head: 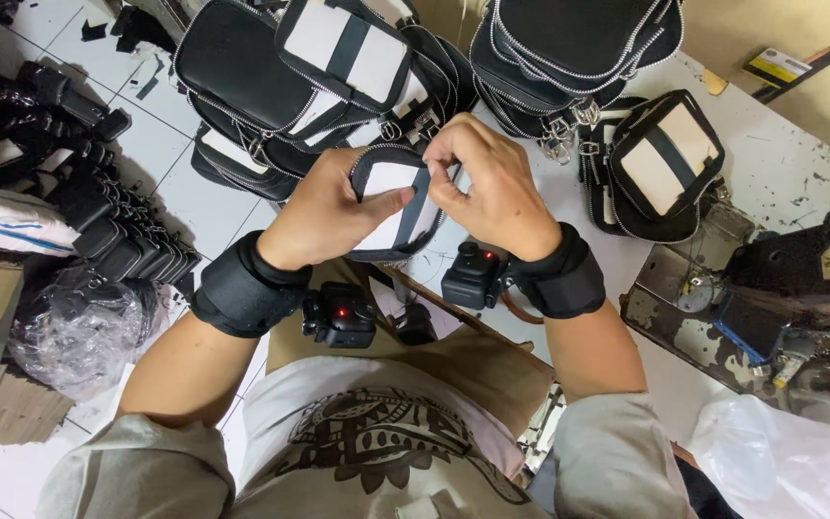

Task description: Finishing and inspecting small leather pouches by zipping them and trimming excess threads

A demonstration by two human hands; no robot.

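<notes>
I hold a small black pouch (391,207) with a cream front panel and a dark centre stripe in both my hands, above my lap and just off the near edge of the white surface (780,163). My left hand (324,216) grips its left side, thumb pressed across the cream panel. My right hand (497,187) is closed over its upper right corner, fingers pinching at the zipper edge. The pouch stands roughly upright, its long axis running from my body toward the far side, zippered top pointing away from me; I cannot tell whether anything is inside it.

On the surface, at the far edge, a pile of black zippered bags (569,48) sits beside one matching bag lying flat (660,163) (cream panel facing up). More finished bags (309,77) are stacked beyond my left hand. On the tiled floor (160,144) to my left, a row of black pouches (117,231) stands near a crumpled clear plastic bag (79,332).
</notes>
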